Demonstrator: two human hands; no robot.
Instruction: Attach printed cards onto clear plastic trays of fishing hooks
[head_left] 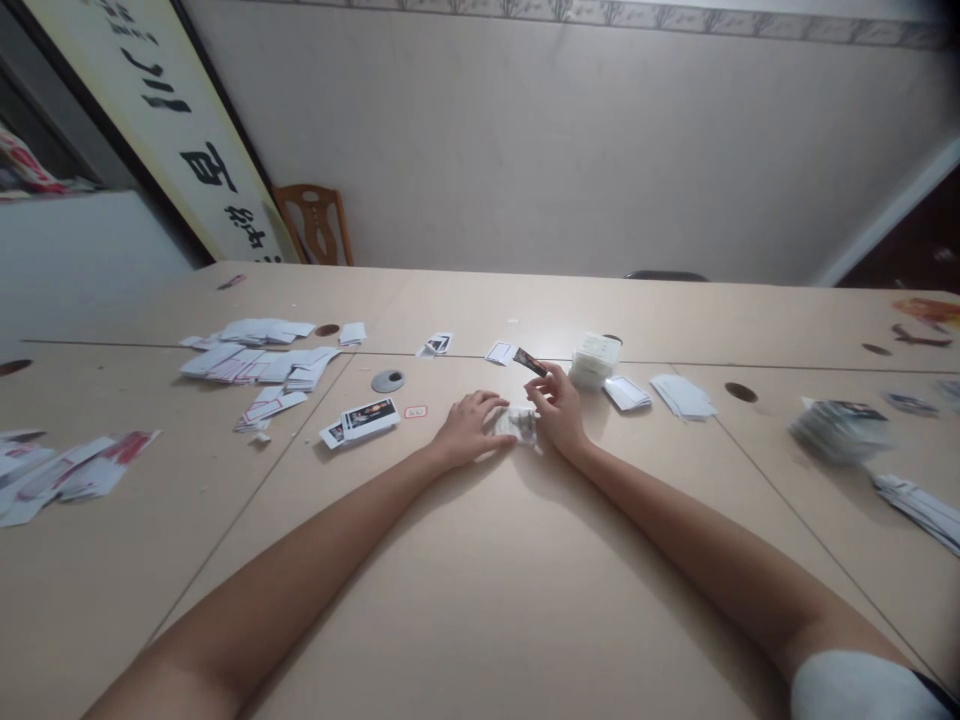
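My left hand (471, 430) lies on the table with its thumb and fingers around a small clear plastic sleeve (516, 426), pinning it down. Just to the right, my right hand (559, 412) pinches a dark picture card (530, 361) between its fingertips, tilted above the tabletop. The lower fingers of this hand are close to the sleeve's right edge. Behind it stands a thick stack of clear plastic sleeves (595, 362). A small white card with a dark border (500, 353) lies beyond the held card.
White-edged picture cards (361, 420) and a red-bordered label (415, 412) lie left of my hands. Paper slips (259, 365) spread farther left. White cards (684, 396) and a blurred stack (841, 432) are on the right. The table (495, 580) has a round grey cable cover (388, 381).
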